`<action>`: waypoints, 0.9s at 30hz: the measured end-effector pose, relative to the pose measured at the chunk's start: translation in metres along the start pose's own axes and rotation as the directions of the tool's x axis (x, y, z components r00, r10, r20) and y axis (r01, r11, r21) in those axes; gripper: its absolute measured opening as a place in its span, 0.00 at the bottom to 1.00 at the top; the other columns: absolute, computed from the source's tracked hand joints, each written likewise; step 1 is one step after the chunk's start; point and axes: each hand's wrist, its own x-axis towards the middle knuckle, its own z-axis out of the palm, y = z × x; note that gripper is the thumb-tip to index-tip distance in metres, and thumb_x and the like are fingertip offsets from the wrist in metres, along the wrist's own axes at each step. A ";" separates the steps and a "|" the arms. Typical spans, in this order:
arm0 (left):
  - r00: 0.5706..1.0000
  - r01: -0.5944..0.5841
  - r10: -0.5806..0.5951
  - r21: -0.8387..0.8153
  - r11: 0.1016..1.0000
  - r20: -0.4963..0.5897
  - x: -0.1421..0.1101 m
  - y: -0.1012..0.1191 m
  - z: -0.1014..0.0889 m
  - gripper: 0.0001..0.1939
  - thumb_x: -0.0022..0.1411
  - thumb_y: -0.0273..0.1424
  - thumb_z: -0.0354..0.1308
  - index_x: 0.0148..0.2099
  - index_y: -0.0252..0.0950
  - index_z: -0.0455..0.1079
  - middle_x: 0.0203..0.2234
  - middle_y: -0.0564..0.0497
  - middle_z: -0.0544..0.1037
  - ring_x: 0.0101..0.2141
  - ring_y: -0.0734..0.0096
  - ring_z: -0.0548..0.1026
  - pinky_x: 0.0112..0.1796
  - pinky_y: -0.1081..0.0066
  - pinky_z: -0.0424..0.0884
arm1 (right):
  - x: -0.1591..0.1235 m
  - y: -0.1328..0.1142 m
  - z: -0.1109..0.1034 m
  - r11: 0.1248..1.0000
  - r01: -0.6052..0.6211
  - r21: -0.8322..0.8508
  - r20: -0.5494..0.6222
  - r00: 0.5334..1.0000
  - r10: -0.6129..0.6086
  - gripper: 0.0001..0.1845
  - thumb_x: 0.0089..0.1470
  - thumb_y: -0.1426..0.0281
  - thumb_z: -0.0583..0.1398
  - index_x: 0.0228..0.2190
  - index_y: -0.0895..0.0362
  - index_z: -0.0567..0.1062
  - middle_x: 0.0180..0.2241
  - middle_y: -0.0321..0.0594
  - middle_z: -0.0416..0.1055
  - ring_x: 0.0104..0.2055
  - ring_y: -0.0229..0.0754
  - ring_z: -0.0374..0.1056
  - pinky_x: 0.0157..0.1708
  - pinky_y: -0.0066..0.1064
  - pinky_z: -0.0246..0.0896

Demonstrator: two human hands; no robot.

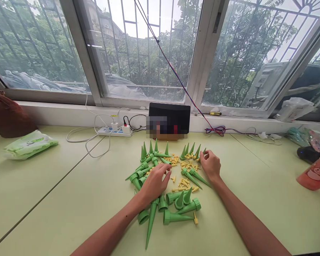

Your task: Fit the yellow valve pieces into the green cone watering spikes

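My right hand (210,164) is at the right end of a row of upright green plastic spikes (192,148); its fingers close round the last green spike (204,150), whose tip shows above them. Over the left part of the pile hovers my left hand (156,180), fingers curved with a gap to the thumb and nothing visible between them. Small yellow plastic pegs (185,182) lie loose between the hands. Green spikes with wide capped ends (176,217) lie nearer me, and a long one (150,224) points towards me. The left hand hides some pieces.
A dark tablet (169,119) leans against the sill behind the pile. A white power strip (116,132) with cables stands to its left, and a green-white packet (30,144) lies far left. Coiled cable (216,131) and a red cup (314,172) are at the right.
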 end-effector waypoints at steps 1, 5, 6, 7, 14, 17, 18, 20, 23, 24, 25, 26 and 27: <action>1.000 0.003 -0.003 0.001 1.000 0.005 0.000 0.000 0.000 0.09 0.68 0.27 0.48 0.44 0.36 0.70 0.40 0.45 0.77 0.40 0.63 0.76 0.41 0.63 0.73 | 0.000 0.000 0.000 1.000 -0.003 -0.002 0.009 1.000 0.004 0.17 0.58 0.56 0.54 0.28 0.56 0.71 0.22 0.38 0.70 0.26 0.43 0.64 0.25 0.29 0.45; 1.000 -0.002 0.002 0.003 1.000 0.012 0.000 -0.001 0.001 0.09 0.69 0.28 0.48 0.44 0.36 0.70 0.41 0.45 0.77 0.41 0.62 0.76 0.41 0.62 0.73 | -0.001 -0.001 -0.001 1.000 -0.016 -0.004 0.036 0.999 0.016 0.17 0.59 0.57 0.54 0.27 0.56 0.71 0.24 0.40 0.72 0.27 0.43 0.65 0.25 0.29 0.44; 1.000 -0.004 0.004 0.004 1.000 0.009 0.000 -0.002 0.001 0.09 0.69 0.28 0.48 0.44 0.36 0.70 0.41 0.45 0.77 0.41 0.62 0.76 0.42 0.62 0.73 | -0.001 -0.002 -0.001 1.000 -0.017 -0.003 0.038 0.999 0.017 0.17 0.59 0.57 0.54 0.27 0.56 0.71 0.24 0.40 0.73 0.27 0.43 0.65 0.25 0.29 0.44; 1.000 -0.005 0.005 0.005 1.000 0.004 0.000 -0.002 0.001 0.09 0.68 0.28 0.48 0.44 0.36 0.70 0.41 0.45 0.77 0.41 0.62 0.76 0.41 0.62 0.73 | -0.001 -0.002 -0.001 1.000 -0.016 -0.002 0.040 0.999 0.016 0.17 0.59 0.57 0.54 0.27 0.56 0.71 0.25 0.40 0.73 0.27 0.43 0.65 0.25 0.29 0.45; 1.000 -0.007 0.007 0.006 1.000 0.008 0.000 0.000 0.000 0.09 0.68 0.27 0.49 0.43 0.36 0.70 0.40 0.45 0.78 0.40 0.63 0.76 0.41 0.63 0.73 | -0.001 -0.003 -0.002 1.000 -0.005 0.014 0.036 0.999 0.005 0.19 0.59 0.55 0.54 0.26 0.56 0.71 0.24 0.41 0.73 0.27 0.44 0.66 0.25 0.29 0.45; 1.000 -0.002 0.002 0.008 1.000 0.018 0.000 0.001 0.000 0.09 0.68 0.27 0.48 0.43 0.37 0.70 0.39 0.46 0.77 0.40 0.63 0.76 0.41 0.63 0.73 | -0.002 -0.003 -0.002 1.000 -0.016 0.009 0.043 0.999 0.015 0.19 0.58 0.54 0.55 0.27 0.55 0.70 0.24 0.40 0.73 0.27 0.44 0.66 0.24 0.29 0.45; 1.000 -0.002 0.001 0.008 1.000 0.019 0.000 0.000 0.001 0.09 0.68 0.27 0.48 0.43 0.37 0.70 0.39 0.46 0.77 0.40 0.63 0.76 0.41 0.63 0.73 | -0.001 -0.003 -0.001 1.000 -0.021 0.009 0.040 0.999 0.020 0.19 0.58 0.53 0.55 0.27 0.55 0.71 0.23 0.39 0.72 0.27 0.44 0.66 0.24 0.29 0.45; 1.000 -0.004 0.004 0.007 1.000 0.014 0.000 0.000 0.001 0.09 0.68 0.27 0.49 0.43 0.37 0.70 0.39 0.46 0.77 0.40 0.63 0.76 0.41 0.64 0.73 | -0.001 -0.004 -0.002 0.999 -0.027 0.021 0.004 1.000 0.027 0.20 0.57 0.51 0.55 0.32 0.56 0.72 0.23 0.38 0.70 0.26 0.44 0.66 0.25 0.29 0.45; 1.000 -0.016 0.016 0.003 1.000 0.003 -0.001 -0.001 0.001 0.09 0.68 0.27 0.49 0.43 0.37 0.70 0.39 0.46 0.78 0.39 0.64 0.76 0.41 0.64 0.73 | -0.001 -0.008 -0.005 0.996 -0.015 0.084 -0.135 0.990 0.026 0.25 0.56 0.49 0.56 0.41 0.58 0.70 0.23 0.34 0.67 0.25 0.43 0.65 0.26 0.29 0.48; 1.000 -0.019 0.019 0.003 1.000 0.002 -0.001 -0.001 0.002 0.09 0.68 0.27 0.49 0.43 0.37 0.71 0.39 0.47 0.78 0.39 0.64 0.76 0.40 0.64 0.73 | -0.002 -0.011 -0.007 0.993 0.007 0.116 -0.186 0.982 0.015 0.25 0.56 0.50 0.56 0.43 0.58 0.69 0.23 0.33 0.66 0.25 0.42 0.64 0.26 0.29 0.50; 1.000 -0.019 0.019 0.004 1.000 0.000 0.000 -0.001 0.002 0.09 0.68 0.27 0.49 0.43 0.37 0.71 0.38 0.47 0.78 0.39 0.64 0.76 0.40 0.65 0.73 | -0.003 -0.014 -0.010 0.988 0.041 0.150 -0.227 0.974 -0.006 0.24 0.57 0.51 0.56 0.43 0.58 0.68 0.24 0.33 0.65 0.25 0.41 0.63 0.27 0.29 0.52; 1.000 -0.018 0.018 0.005 1.000 -0.003 0.000 -0.001 0.001 0.09 0.68 0.27 0.49 0.43 0.37 0.71 0.38 0.47 0.78 0.39 0.64 0.76 0.40 0.64 0.73 | -0.005 -0.018 -0.012 0.978 0.091 0.186 -0.249 0.968 -0.043 0.22 0.58 0.52 0.55 0.43 0.58 0.68 0.24 0.32 0.63 0.24 0.40 0.62 0.29 0.29 0.55; 1.000 -0.016 0.016 0.008 1.000 -0.005 0.000 -0.001 0.001 0.09 0.68 0.27 0.49 0.43 0.37 0.71 0.38 0.47 0.78 0.39 0.64 0.76 0.40 0.64 0.73 | -0.008 -0.022 -0.014 0.968 0.140 0.209 -0.257 0.963 -0.084 0.20 0.60 0.53 0.54 0.40 0.58 0.69 0.23 0.31 0.62 0.23 0.39 0.60 0.29 0.29 0.56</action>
